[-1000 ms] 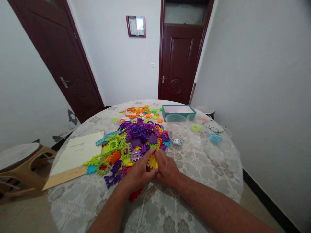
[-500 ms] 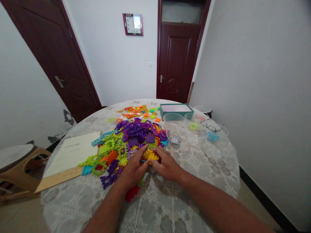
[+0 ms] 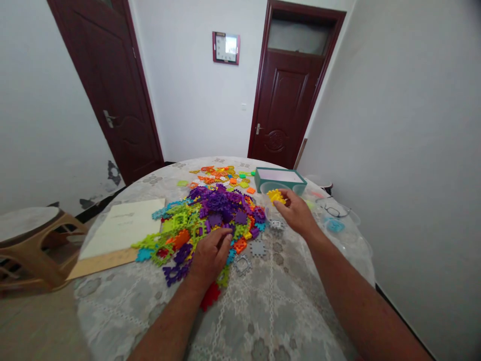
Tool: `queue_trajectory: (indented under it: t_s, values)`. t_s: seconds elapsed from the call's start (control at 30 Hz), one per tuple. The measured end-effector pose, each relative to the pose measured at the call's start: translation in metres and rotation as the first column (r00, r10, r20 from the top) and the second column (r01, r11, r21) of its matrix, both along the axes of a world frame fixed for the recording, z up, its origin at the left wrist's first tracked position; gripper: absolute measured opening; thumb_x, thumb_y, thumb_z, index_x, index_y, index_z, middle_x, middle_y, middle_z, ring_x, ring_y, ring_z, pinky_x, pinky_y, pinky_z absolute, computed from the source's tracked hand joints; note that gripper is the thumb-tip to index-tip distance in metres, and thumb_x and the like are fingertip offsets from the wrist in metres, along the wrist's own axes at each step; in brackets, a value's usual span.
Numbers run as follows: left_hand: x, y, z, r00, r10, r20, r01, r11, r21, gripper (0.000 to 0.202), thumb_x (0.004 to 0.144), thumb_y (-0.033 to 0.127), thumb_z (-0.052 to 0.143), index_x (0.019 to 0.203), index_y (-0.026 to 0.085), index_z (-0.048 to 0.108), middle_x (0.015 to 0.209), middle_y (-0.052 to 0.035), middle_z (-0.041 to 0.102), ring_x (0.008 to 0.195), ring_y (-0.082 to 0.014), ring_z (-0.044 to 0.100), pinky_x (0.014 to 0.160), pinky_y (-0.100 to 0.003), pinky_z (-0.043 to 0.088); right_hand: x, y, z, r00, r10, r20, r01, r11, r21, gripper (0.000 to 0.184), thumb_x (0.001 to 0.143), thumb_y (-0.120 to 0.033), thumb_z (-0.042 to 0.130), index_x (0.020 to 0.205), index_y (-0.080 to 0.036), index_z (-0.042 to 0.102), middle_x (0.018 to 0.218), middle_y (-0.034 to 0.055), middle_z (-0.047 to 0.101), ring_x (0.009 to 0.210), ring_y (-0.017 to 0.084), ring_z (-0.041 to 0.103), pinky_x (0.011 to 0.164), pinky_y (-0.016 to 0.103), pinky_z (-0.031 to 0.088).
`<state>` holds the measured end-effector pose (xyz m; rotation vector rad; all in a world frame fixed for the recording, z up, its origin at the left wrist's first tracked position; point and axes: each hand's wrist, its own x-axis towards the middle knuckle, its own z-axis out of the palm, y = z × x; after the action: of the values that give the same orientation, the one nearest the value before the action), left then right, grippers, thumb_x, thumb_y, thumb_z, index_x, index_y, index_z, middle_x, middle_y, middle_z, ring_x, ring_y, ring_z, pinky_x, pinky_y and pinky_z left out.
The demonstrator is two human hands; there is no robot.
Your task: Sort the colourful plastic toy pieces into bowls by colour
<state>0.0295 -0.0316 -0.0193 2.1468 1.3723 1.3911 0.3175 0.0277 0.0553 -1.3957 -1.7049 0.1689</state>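
Observation:
My right hand (image 3: 295,210) is raised over the rim of a clear plastic bowl (image 3: 267,209), closed on yellow interlocking toy pieces (image 3: 276,196). Low over the front of a heap of coloured toy pieces hovers my left hand (image 3: 211,253). Its fingers are loosely bent, with a small gap at the thumb, and I see nothing held in them. Purple pieces (image 3: 220,203) top the heap, and lime green pieces (image 3: 176,220) spread to its left. Grey toothed pieces (image 3: 257,248) lie on the cloth between my hands. A red piece (image 3: 210,297) is partly behind my left wrist.
A green box (image 3: 280,175) stands behind the bowls. More clear bowls are at the right, one with blue pieces (image 3: 334,224), near eyeglasses (image 3: 336,211). Smaller orange pieces (image 3: 210,178) lie at the back. A board with paper (image 3: 124,225) is at the left, beside a stool (image 3: 41,245).
My right hand has carried the yellow pieces up and right, from the front of the heap to the bowl. My left hand has come off them, uncovering grey pieces. The view has shifted.

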Motion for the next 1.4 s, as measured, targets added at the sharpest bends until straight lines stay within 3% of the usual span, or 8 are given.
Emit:
queue_trajectory:
  t_s: [0.13, 0.27, 0.6, 0.8, 0.93, 1.03, 1.13, 1.4]
  values:
    - [0.001, 0.000, -0.001, 1.000, 0.013, -0.017, -0.011, 0.996, 0.093, 0.020, 0.099, 0.028, 0.053, 0.102, 0.024, 0.073, 0.100, -0.0060, 0.080, 0.093, -0.0213, 0.076, 0.090, -0.035, 0.059, 0.034, 0.061, 0.002, 0.943, -0.209, 0.258, 0.227, 0.973, -0.042, 0.046, 0.090, -0.028, 0.061, 0.133, -0.011, 0.064, 0.119, 0.0171, 0.072, 0.104, 0.025, 0.067, 0.095, 0.037, 0.051]
    - [-0.001, 0.001, -0.001, 0.997, 0.079, 0.009, -0.079, 0.988, 0.135, 0.020, 0.100, 0.028, 0.052, 0.101, 0.024, 0.072, 0.097, -0.0059, 0.079, 0.091, -0.0211, 0.075, 0.090, -0.034, 0.058, 0.048, 0.098, -0.008, 0.870, -0.253, 0.424, 0.319, 0.944, -0.091, 0.044, 0.091, -0.020, 0.062, 0.133, -0.008, 0.065, 0.125, 0.0205, 0.071, 0.111, 0.027, 0.067, 0.100, 0.035, 0.048]
    - [-0.010, 0.004, 0.006, 0.966, 0.237, 0.107, -0.248, 0.962, 0.110, 0.020, 0.099, 0.029, 0.054, 0.099, 0.021, 0.072, 0.093, -0.0044, 0.078, 0.087, -0.0197, 0.073, 0.085, -0.031, 0.055, 0.050, 0.103, -0.025, 0.870, -0.208, 0.447, 0.270, 0.960, -0.079, 0.040, 0.087, -0.012, 0.059, 0.125, -0.008, 0.072, 0.123, 0.0193, 0.072, 0.111, 0.027, 0.067, 0.104, 0.036, 0.047]
    - [-0.009, 0.008, -0.003, 0.973, 0.223, 0.060, -0.230, 0.960, 0.158, 0.018, 0.100, 0.026, 0.053, 0.099, 0.021, 0.070, 0.091, -0.0040, 0.077, 0.084, -0.0192, 0.073, 0.082, -0.031, 0.054, 0.029, 0.061, -0.018, 0.917, -0.191, 0.350, 0.182, 0.982, 0.060, 0.031, 0.091, -0.014, 0.050, 0.112, -0.011, 0.074, 0.113, 0.0156, 0.075, 0.108, 0.026, 0.067, 0.103, 0.038, 0.048]
    - [-0.008, 0.011, -0.008, 0.977, 0.210, -0.043, -0.192, 0.948, 0.253, 0.016, 0.100, 0.023, 0.053, 0.101, 0.020, 0.069, 0.092, -0.0054, 0.077, 0.085, -0.0200, 0.073, 0.083, -0.032, 0.055, -0.015, -0.007, -0.032, 0.980, 0.099, 0.172, -0.133, 0.972, 0.196, 0.020, 0.095, -0.021, 0.054, 0.103, -0.019, 0.073, 0.102, 0.0096, 0.075, 0.093, 0.022, 0.069, 0.088, 0.035, 0.054]
    - [-0.007, 0.011, -0.010, 0.975, 0.194, -0.109, -0.155, 0.942, 0.298, 0.015, 0.100, 0.022, 0.054, 0.101, 0.020, 0.068, 0.092, -0.0060, 0.077, 0.085, -0.0203, 0.073, 0.082, -0.032, 0.056, -0.051, -0.059, -0.056, 0.916, 0.377, 0.135, -0.397, 0.897, 0.193, 0.020, 0.097, -0.015, 0.053, 0.106, -0.022, 0.069, 0.101, 0.0076, 0.073, 0.095, 0.021, 0.069, 0.088, 0.034, 0.056]
    - [-0.007, 0.011, -0.010, 0.974, 0.176, -0.146, -0.121, 0.938, 0.326, 0.014, 0.101, 0.022, 0.055, 0.103, 0.019, 0.068, 0.093, -0.0060, 0.077, 0.085, -0.0200, 0.073, 0.083, -0.032, 0.056, -0.077, -0.088, -0.078, 0.836, 0.526, 0.156, -0.548, 0.818, 0.174, 0.024, 0.095, -0.010, 0.052, 0.111, -0.021, 0.066, 0.105, 0.0088, 0.072, 0.099, 0.020, 0.067, 0.089, 0.034, 0.056]
    - [-0.012, 0.015, -0.011, 0.967, 0.165, -0.195, -0.091, 0.935, 0.342, 0.014, 0.100, 0.021, 0.054, 0.107, 0.020, 0.067, 0.097, -0.0065, 0.077, 0.087, -0.0199, 0.073, 0.084, -0.033, 0.057, -0.096, -0.100, -0.103, 0.675, 0.658, 0.333, -0.681, 0.730, -0.062, 0.024, 0.093, -0.017, 0.057, 0.116, -0.020, 0.064, 0.116, 0.0103, 0.068, 0.103, 0.021, 0.064, 0.091, 0.033, 0.056]
